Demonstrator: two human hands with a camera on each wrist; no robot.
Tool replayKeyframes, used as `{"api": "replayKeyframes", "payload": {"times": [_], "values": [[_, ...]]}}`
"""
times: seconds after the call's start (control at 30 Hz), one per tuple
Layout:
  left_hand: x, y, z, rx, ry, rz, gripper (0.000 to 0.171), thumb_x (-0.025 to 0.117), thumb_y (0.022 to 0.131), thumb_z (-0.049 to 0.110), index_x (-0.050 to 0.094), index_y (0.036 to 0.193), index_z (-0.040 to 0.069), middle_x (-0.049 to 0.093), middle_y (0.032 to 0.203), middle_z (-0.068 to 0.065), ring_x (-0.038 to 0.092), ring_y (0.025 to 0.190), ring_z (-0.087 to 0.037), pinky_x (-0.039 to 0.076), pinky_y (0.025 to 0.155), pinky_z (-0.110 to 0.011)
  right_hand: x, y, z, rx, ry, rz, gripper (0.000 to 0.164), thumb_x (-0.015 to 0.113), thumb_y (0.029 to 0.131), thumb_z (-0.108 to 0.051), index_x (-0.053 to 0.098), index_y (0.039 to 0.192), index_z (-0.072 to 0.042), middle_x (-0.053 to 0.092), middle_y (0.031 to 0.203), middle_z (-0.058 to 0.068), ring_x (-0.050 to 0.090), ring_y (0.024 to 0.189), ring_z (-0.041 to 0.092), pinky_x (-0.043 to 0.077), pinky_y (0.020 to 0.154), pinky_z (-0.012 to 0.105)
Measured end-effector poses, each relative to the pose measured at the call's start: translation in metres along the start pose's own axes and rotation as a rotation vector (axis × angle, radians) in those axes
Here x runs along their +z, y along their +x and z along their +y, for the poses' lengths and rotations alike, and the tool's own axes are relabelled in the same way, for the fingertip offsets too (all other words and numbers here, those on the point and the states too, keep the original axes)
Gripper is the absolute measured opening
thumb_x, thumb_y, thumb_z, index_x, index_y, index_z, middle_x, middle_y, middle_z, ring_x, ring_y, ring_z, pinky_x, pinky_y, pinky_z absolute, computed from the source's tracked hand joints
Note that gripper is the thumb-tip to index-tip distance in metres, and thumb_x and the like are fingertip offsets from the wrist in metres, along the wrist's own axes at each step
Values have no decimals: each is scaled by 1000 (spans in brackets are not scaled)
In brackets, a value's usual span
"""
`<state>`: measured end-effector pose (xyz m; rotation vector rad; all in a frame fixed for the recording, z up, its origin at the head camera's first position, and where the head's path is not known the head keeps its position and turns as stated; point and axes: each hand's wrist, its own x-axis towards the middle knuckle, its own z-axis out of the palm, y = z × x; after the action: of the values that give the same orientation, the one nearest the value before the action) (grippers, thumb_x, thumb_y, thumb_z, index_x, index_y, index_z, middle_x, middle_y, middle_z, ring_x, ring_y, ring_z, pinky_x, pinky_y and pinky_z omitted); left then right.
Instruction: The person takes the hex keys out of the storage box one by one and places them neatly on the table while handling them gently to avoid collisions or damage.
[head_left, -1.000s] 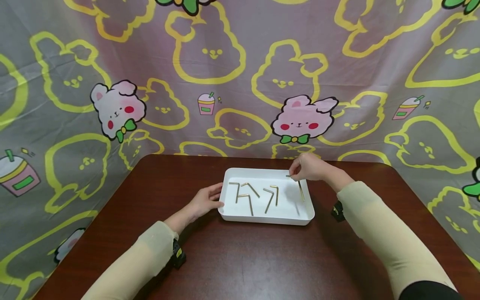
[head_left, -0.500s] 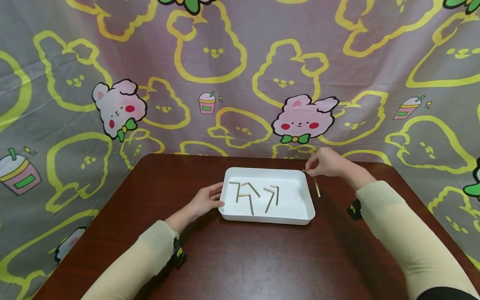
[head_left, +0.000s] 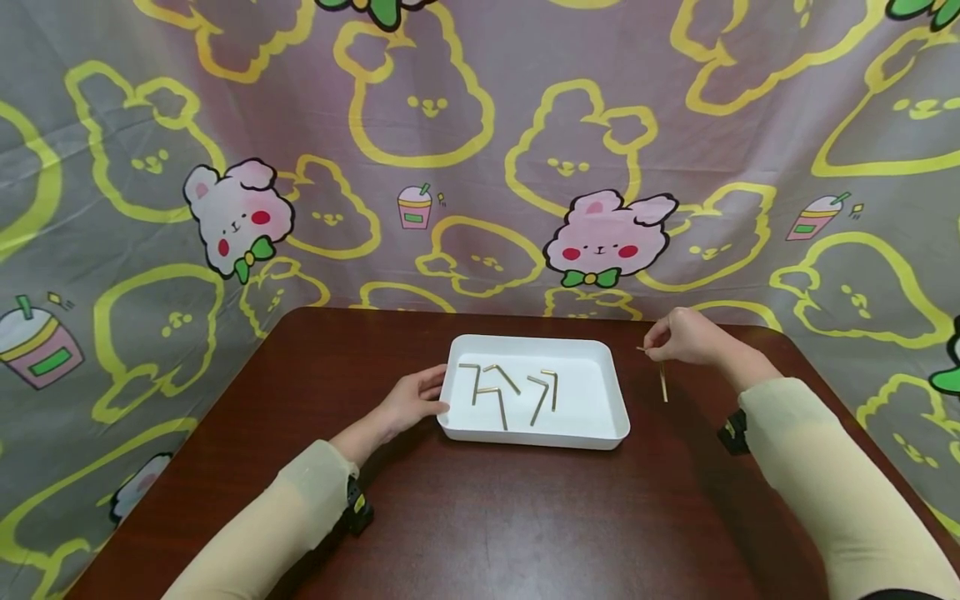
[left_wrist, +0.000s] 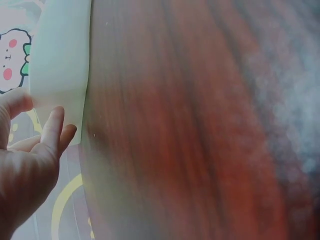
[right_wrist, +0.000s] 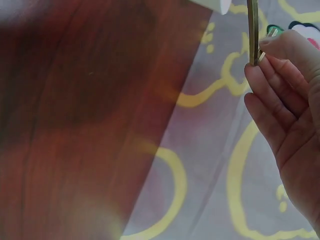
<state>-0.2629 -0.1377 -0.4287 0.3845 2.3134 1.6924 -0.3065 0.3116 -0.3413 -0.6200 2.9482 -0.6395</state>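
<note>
My right hand point(head_left: 686, 336) pinches a brass-coloured L-shaped hex key point(head_left: 663, 385) near its bend. The key hangs beyond the tray's right side, its long arm down and its short arm poking out past the fingertips. In the right wrist view, thumb and fingers close on the bend of the faceted hex key point(right_wrist: 253, 30). My left hand point(head_left: 401, 408) rests against the left side of a shallow white tray point(head_left: 525, 438), fingers loosely extended and thumb at its edge. Several similar hex keys point(head_left: 504, 410) lie spread over the tray's left and middle floor.
The tray stands on a dark reddish-brown wooden table point(head_left: 495, 517). Close behind the table's far edge hangs a grey curtain point(head_left: 480, 125) printed with yellow outlines and rabbits. Each wrist carries a small black camera, such as the left wrist camera point(head_left: 357, 508).
My right hand has carried the hex key from over the tray's right end, across the rim, to beyond its right side. The left hand and the other keys have stayed put.
</note>
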Motion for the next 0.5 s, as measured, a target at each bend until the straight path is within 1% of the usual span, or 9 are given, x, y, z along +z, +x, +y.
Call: {"api": "replayKeyframes", "payload": {"times": [0.2,0.3,0.5], "values": [[0,0,-1,-7,1,8,68,62,87,-13,31,148,-8,39,145,-29,44,130,-39,45,99,-41,10,-6,16,8,-7,-7,6,77,77,-7,73,74,-6,65,69,-4,51,62,15,43,56,30],[0,1,-1,-7,3,10,68,62,87,-13,31,147,-8,39,145,-29,43,130,-39,44,99,-41,17,-9,21,12,-6,-14,8,76,77,-5,71,71,-8,61,64,-5,49,60,14,41,55,29],[1,0,-1,-4,-1,9,68,62,87,-13,31,147,-8,39,145,-29,44,130,-39,45,98,-40,32,-11,33,-12,4,-37,14,74,76,-3,68,66,-10,56,60,-6,45,55,11,37,51,26]]}}
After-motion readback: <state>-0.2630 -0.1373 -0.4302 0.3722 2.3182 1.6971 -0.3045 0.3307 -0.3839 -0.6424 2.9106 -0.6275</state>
